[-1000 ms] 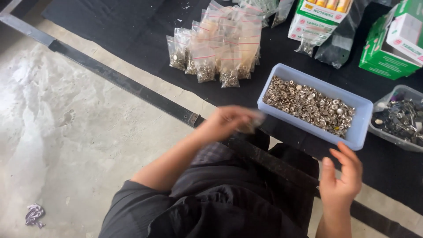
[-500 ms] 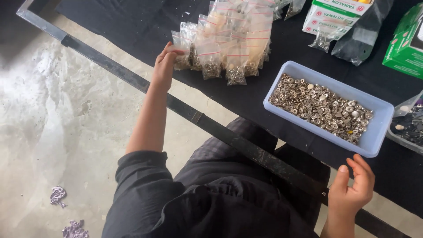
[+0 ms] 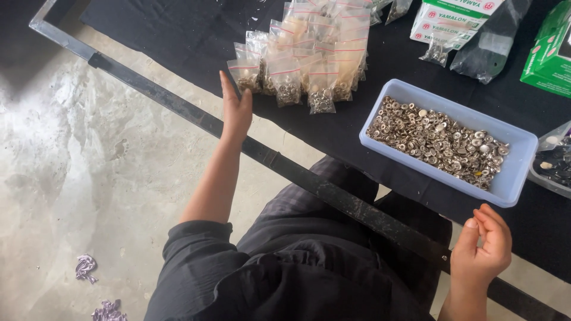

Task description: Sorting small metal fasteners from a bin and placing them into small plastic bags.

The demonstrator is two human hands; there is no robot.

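— Hands first: where are they?

— Left hand is stretched out flat with fingers together, empty, resting at the near edge of the black cloth, just beside the pile of small clear bags. Right hand hangs low by the table edge, fingers loosely curled inward; whether anything sits in the palm, I cannot tell.

— What is in those bags?

— Small silver metal snap parts, gathered at the bottom of each bag; most bags have a red strip across the top. The nearest bag all but touches the left fingertips.

— And the loose parts?

— They fill a pale blue rectangular tray lying on the cloth to the right of the bags, just above the right hand but apart from it.

— Anything else around?

— A clear container with dark pieces at the far right, green and white boxes along the back, and a dark metal bar running along the table's near side over the person's lap. On the concrete floor lie two crumpled purple scraps
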